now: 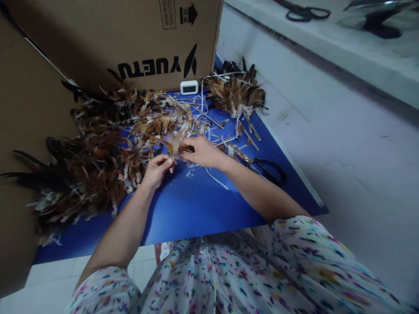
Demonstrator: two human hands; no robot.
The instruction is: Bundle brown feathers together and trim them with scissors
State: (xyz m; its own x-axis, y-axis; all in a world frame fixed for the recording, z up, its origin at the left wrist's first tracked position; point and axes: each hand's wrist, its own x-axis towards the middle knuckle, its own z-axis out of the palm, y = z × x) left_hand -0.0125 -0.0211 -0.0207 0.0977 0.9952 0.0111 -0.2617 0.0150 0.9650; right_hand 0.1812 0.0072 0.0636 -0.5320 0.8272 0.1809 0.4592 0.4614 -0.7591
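Observation:
Over the blue tabletop (183,213) my two hands meet at a small bunch of light brown feathers (174,145). My left hand (157,171) is closed, thumb and forefinger pinching the lower end of the bunch. From the right, my right hand (203,151) curls its fingers against the same feathers; the fingertips are partly hidden. Loose brown and tan feathers (157,122) lie just beyond both hands. To the left spreads a larger heap of dark brown and black feathers (94,174). Black-handled scissors (270,170) rest right of my right forearm, their blades partly covered.
Cardboard boxes (98,39) stand behind and at the left of the table. A white digital clock (189,87) sits by the back box. Tied feather bundles (237,89) with thin sticks (249,134) lie at the back right, near the wall (327,131). Another pair of scissors (307,14) lies on the ledge.

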